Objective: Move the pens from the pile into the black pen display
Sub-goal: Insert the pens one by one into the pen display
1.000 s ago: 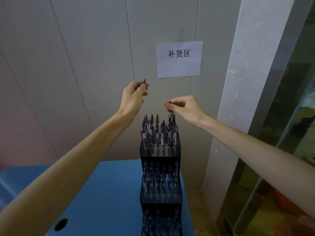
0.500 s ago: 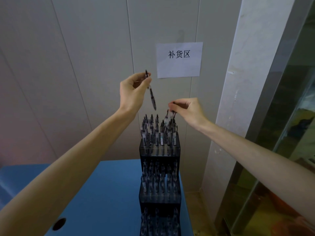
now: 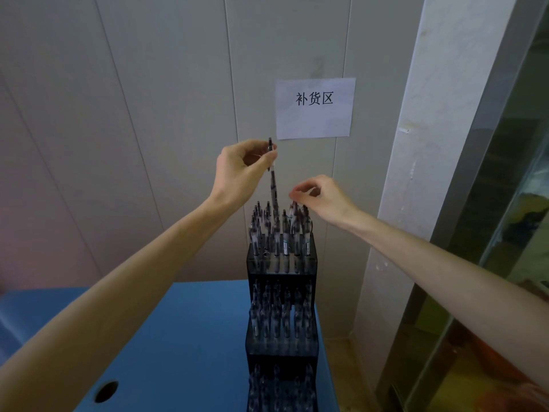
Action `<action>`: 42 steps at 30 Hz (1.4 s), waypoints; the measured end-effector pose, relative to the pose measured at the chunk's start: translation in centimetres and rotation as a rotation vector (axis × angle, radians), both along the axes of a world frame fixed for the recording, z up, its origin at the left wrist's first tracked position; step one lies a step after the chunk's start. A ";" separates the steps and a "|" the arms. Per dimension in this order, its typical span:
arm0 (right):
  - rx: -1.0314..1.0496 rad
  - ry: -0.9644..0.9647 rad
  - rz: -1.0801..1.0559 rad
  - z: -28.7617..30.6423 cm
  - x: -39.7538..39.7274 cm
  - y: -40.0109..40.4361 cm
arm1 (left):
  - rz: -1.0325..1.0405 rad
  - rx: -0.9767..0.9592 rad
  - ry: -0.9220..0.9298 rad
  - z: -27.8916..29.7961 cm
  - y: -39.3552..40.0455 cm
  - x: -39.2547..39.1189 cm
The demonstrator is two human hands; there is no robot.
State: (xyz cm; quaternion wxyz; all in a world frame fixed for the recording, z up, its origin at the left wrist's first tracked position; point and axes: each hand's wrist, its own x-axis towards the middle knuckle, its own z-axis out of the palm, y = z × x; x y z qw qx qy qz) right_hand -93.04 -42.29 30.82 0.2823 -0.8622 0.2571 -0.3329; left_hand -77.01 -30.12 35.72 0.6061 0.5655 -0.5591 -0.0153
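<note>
Now the left hand [image 3: 237, 173] pinches a pen [image 3: 272, 179] near its top, hanging upright over the display's [image 3: 282, 263] far tier, likely to drop into a slot. The right hand [image 3: 320, 197] pinches a seated pen [image 3: 294, 209], seemingly steadying it.

Shop restocking corner, paper sign [image 3: 315, 108] printed 补货区 taped to pale panelled wall [image 3: 148, 114], tiered black pen display [image 3: 281, 263] packed with pens on blue table [image 3: 184, 337], glass partition [image 3: 505, 233] at right
</note>
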 end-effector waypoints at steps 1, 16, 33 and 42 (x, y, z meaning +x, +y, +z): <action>0.009 0.014 -0.037 0.2 0.3 -0.2 | 0.001 0.004 -0.009 -0.2 0.0 0.0; 0.262 0.112 -0.017 1.9 2.3 -0.1 | -0.014 0.165 -0.061 -3.1 0.0 1.4; 0.073 0.185 0.012 0.9 1.6 0.2 | 0.020 0.268 -0.248 -4.3 0.9 2.3; -0.162 0.197 -0.064 0.6 1.2 1.1 | 0.159 0.366 -0.420 -5.0 1.5 2.5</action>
